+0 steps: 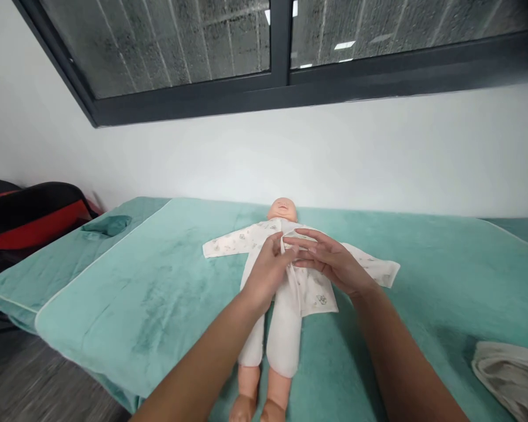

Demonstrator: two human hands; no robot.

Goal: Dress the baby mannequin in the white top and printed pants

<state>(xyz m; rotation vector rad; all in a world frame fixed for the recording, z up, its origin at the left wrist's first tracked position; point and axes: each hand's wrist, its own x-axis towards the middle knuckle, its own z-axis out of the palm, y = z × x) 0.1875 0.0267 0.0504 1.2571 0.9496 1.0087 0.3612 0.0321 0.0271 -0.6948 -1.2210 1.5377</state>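
A baby doll (pixel 283 209) lies on its back, dressed in a white printed baby shirt (pixel 319 296) and white pants (pixel 284 346). The shirt's sleeves stretch out to both sides, and its front panel on the right lies spread beside the pants. At the chest, my left hand (pixel 270 269) is closed, pinching the shirt's front edge between thumb and fingers. My right hand (pixel 332 261) reaches in from the right, its fingers stretched out and apart over the shirt front, close to the left fingertips. Both hands partly hide the shirt's middle.
The doll rests on a green padded bed cover (pixel 167 305) with a face hole (pixel 108 225) at the left. A folded whitish cloth item (pixel 510 375) lies at the right front. A black and red bag-like object (pixel 35 217) stands at left. Behind are a white wall and a dark-framed window (pixel 286 44).
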